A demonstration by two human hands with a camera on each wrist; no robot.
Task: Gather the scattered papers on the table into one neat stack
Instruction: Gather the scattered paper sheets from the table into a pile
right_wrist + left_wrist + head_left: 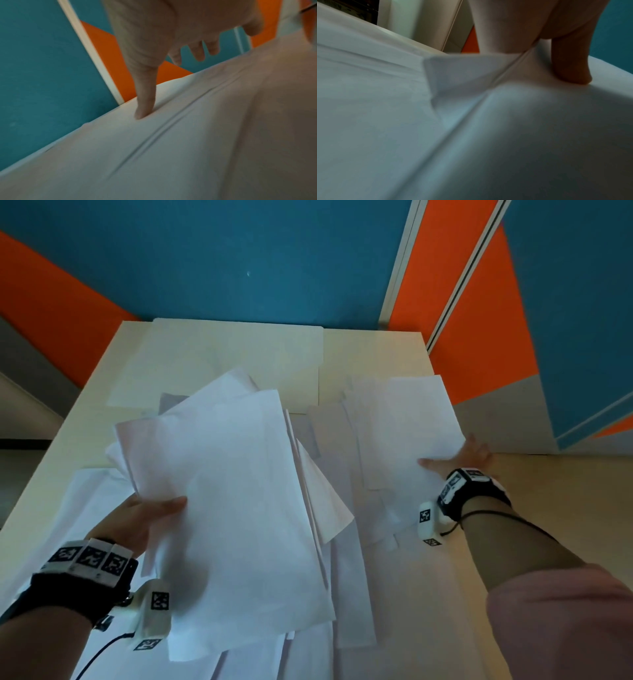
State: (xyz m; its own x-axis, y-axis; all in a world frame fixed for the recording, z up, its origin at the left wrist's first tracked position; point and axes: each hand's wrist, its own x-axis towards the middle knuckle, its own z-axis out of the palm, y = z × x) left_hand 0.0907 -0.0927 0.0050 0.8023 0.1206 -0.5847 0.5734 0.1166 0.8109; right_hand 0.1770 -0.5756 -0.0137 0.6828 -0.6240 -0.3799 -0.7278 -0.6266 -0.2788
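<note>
My left hand (pixel 147 515) grips a loose, uneven bundle of white papers (pixel 233 491) by its left edge and holds it lifted over the table, thumb on top. In the left wrist view the thumb (pixel 570 65) presses on the top sheet (pixel 471 135). My right hand (pixel 462 457) is at the table's right edge, on overlapping white sheets (pixel 404 433) lying there. Its thumb (pixel 145 102) presses on the top sheet (pixel 171 148), and the fingers (pixel 197 51) reach past the paper's edge, so the sheet sits pinched between them.
More white sheets lie spread on the pale table (pixel 370 350), under the bundle, at the near left (pixel 92 501) and near middle (pixel 352 594). A large cream sheet (pixel 222 361) lies at the back. Blue and orange wall panels stand behind and to the right.
</note>
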